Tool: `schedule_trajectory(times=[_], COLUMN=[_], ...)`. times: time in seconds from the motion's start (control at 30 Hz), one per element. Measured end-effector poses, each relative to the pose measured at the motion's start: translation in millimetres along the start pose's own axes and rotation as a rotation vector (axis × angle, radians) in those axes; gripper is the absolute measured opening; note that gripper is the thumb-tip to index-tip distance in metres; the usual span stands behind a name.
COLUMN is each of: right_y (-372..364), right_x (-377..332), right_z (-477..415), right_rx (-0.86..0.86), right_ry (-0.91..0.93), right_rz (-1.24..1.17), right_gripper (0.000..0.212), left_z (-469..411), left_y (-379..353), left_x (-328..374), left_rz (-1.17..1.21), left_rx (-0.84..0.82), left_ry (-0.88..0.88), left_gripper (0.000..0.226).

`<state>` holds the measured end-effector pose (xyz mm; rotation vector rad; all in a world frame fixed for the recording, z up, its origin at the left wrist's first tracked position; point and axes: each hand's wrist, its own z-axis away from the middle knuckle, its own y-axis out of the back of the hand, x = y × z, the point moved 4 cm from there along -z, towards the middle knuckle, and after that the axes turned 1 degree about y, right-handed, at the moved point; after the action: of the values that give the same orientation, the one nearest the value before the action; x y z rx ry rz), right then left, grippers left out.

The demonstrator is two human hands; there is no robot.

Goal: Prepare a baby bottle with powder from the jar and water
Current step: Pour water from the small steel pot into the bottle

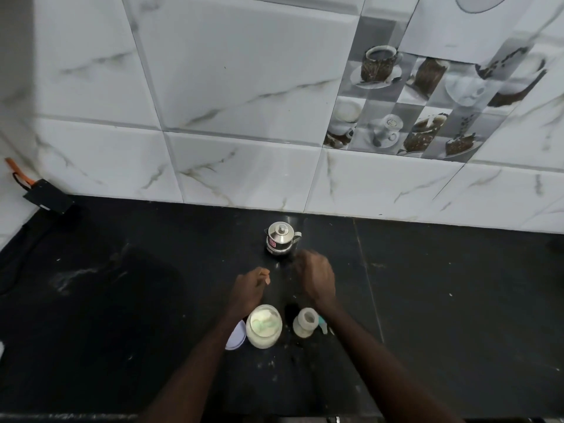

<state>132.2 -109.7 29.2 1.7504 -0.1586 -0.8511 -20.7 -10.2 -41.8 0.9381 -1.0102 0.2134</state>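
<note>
An open glass jar of pale powder stands on the black counter, with a green scoop lying in the powder. Its pale lid lies at the jar's left, partly under my left forearm. To the right of the jar stands a small open baby bottle. A steel kettle with its lid on stands further back. My left hand hovers beyond the jar, fingers loosely curled, holding nothing. My right hand, blurred, hangs just in front of the kettle with its fingers bent down and nothing seen in it.
A teal part shows beside the bottle, mostly hidden by my right forearm. A black device with an orange strap leans in the far left corner. White powder specks dot the counter. The tiled wall closes the back.
</note>
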Motion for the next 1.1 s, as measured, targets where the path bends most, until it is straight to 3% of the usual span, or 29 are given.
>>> schedule_trajectory(times=[0.17,0.37,0.67,0.73,0.83,0.9,1.0,1.1], right_y=[-7.9,-59.6,-60.8,-62.5,-63.4,-60.0,-53.7,-44.6], right_x=[22.8,53.2,61.3,65.5,69.9,70.9,77.6,84.8], right_z=[-80.0,-138.2,-141.4,-141.7,-138.6,-136.5,-136.6,-134.9], right_rx=[-0.051,-0.302,-0.323,-0.309,-0.240,-0.230,-0.234,-0.223], right_ry=[-0.080,-0.032,-0.069,-0.025,0.038,0.071,0.120,0.239], right_rz=[-0.084,-0.045,-0.191,-0.210,-0.257,-0.269,-0.223,-0.207], right_gripper=[0.021,0.049,0.012,0.020,0.053,0.047,0.015,0.022], left_z=[-14.9,-31.6,-53.6,-58.3,-65.3,-69.7,-72.7,-70.7], left_y=[-9.6,-20.5,-20.9,-22.6,-27.0,-29.6,-26.3,-17.1], left_x=[8.8,9.4,-1.3,-0.4,1.3,2.1,8.7,23.1], left_rz=[0.033,0.102,0.142,0.136,0.145,0.146,0.113,0.097], left_rx=[0.063,0.120,0.115,0.117,0.119,0.111,0.138,0.173], left_ry=[0.026,0.099,0.191,0.196,0.204,0.212,0.190,0.161], left_gripper=[0.029,0.038,0.053,0.059,0.068,0.076,0.089,0.096])
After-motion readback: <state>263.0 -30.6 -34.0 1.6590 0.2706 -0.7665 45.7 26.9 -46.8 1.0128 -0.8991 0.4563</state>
